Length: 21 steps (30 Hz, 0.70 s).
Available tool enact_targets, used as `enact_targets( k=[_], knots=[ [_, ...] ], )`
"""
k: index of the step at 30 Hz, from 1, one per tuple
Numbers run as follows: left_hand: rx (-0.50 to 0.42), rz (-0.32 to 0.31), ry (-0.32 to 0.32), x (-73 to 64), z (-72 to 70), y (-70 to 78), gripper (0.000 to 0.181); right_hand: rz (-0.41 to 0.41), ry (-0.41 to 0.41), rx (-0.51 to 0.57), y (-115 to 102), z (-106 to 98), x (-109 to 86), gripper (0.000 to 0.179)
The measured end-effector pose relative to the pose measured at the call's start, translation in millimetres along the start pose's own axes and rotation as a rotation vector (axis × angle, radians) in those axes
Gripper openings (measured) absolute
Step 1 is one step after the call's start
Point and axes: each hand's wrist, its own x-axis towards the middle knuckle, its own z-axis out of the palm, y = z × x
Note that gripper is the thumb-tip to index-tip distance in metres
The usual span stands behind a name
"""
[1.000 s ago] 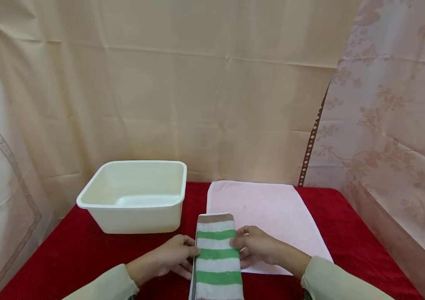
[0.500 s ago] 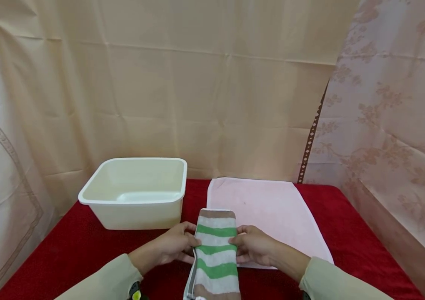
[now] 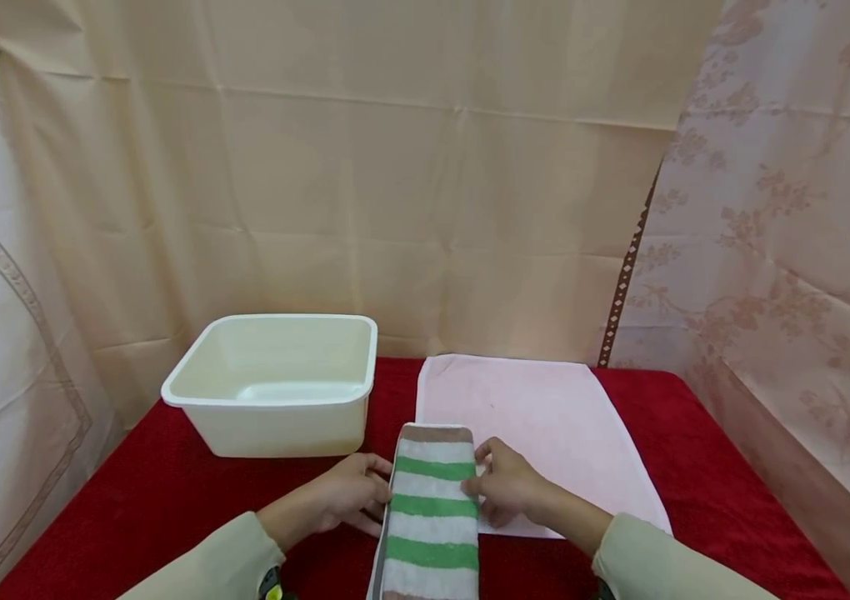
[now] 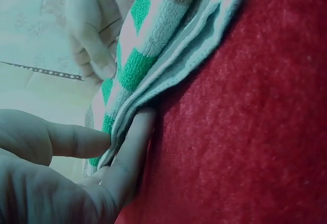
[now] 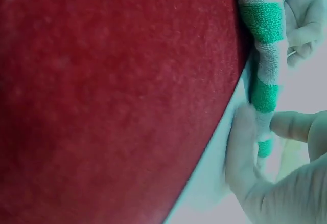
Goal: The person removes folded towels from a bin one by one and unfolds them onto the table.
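A towel with green, white and brown stripes [image 3: 432, 527], folded into a long narrow strip, lies in front of me with its near end cut off by the head view's lower edge. My left hand [image 3: 350, 493] pinches its left edge, thumb above and a finger low along the layered side, as the left wrist view shows. On the opposite edge, my right hand [image 3: 511, 483] has the towel between thumb and fingers; the right wrist view is a little blurred there. Stacked fold layers [image 4: 189, 45] show along the left side.
A cream plastic basin [image 3: 275, 429] stands at the back left on the red cloth [image 3: 140, 500]. Flat at the back right is a pale pink towel [image 3: 530, 417], its near-left part beside the striped one. Curtains [image 3: 425, 183] hang behind and at both sides.
Half a second ago the striped towel was wavier and tilted; now it lies flatter and straighter. Both hands stay at its edges, and the right index finger has lifted slightly.
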Motion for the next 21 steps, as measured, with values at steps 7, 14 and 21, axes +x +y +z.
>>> enact_targets(
  k=[7,14,21],
  knots=[
    [0.012,-0.017,0.007,-5.3,1.4,-2.9,0.028,-0.522,0.178,-0.686,-5,5,8.1,0.044],
    [0.013,-0.045,-0.038,-12.3,2.7,-6.4,0.017,-0.998,-0.026,-0.956,-21,17,14.6,0.035],
    [-0.009,-0.048,-0.07,-16.9,1.4,-9.1,0.018,-1.099,-0.192,-1.016,-35,29,28.8,0.033]
  ],
)
